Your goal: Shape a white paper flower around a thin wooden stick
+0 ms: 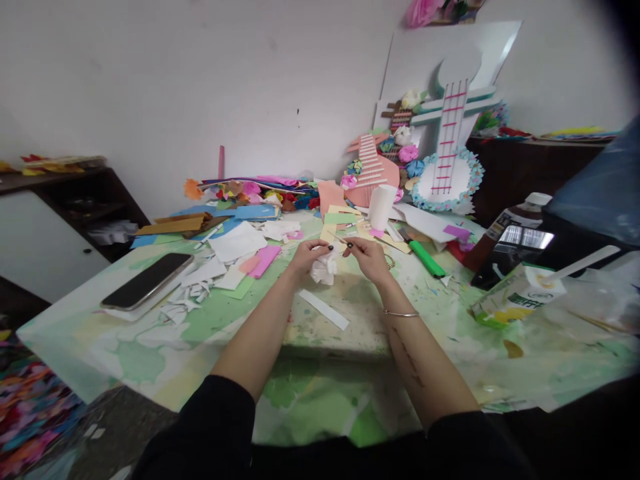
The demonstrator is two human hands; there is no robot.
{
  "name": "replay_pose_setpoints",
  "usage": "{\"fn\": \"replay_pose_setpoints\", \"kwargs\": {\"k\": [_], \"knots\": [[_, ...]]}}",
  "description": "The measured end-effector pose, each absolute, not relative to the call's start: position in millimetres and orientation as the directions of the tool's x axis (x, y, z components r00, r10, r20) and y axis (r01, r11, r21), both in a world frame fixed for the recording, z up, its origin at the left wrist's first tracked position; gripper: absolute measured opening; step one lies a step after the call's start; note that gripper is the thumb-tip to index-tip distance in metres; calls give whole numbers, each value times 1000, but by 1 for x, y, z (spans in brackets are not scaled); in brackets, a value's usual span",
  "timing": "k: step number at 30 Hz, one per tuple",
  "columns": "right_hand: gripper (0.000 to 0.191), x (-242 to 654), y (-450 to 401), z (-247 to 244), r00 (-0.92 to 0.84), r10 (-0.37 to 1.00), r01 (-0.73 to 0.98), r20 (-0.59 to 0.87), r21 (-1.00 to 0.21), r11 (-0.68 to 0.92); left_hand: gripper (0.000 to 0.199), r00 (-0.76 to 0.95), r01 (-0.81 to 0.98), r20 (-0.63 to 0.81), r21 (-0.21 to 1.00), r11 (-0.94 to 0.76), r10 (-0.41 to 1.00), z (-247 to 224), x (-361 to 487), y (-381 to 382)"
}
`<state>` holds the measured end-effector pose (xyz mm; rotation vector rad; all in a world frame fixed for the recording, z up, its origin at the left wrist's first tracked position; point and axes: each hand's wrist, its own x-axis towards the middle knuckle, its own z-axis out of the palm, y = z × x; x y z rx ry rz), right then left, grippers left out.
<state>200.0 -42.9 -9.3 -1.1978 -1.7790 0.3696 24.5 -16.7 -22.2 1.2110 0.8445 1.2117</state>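
Above the middle of the table, my left hand (306,257) is closed in a pinch on a white crumpled paper flower (325,269), which hangs below the fingertips. Close beside it, my right hand (371,259) pinches a thin pale stick (339,237) that points up and to the left. The two hands are only a short gap apart. A flat white paper strip (325,309) lies on the tablecloth (270,320) just below them.
White paper scraps (193,283) and a phone (147,280) lie to the left. On the right are a green utility knife (425,258), a drink carton (520,293) and a brown bottle (515,217). Behind stand a white paper roll (382,207) and a guitar-shaped paper craft (447,147).
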Motion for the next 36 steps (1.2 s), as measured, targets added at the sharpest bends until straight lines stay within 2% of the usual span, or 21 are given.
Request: {"fn": "replay_pose_setpoints", "kwargs": {"k": [4, 9, 22, 28, 36], "knots": [[34, 204, -41, -13, -173, 834, 627, 524, -595, 503, 25, 230, -207, 107, 977, -59, 967, -19, 25, -20], [36, 203, -39, -16, -217, 819, 627, 531, -568, 534, 26, 263, -181, 114, 981, -67, 958, -18, 25, -23], [40, 200, -37, -19, -198, 821, 575, 536, -615, 540, 25, 253, -183, 183, 973, -139, 950, -23, 24, -17], [34, 201, -36, -20, -208, 798, 505, 565, -637, 583, 24, 251, -170, 144, 980, -103, 957, -21, 24, -20], [34, 200, -38, -20, -224, 767, 540, 601, -579, 611, 28, 267, -225, 145, 971, -85, 953, -22, 26, -20]]}}
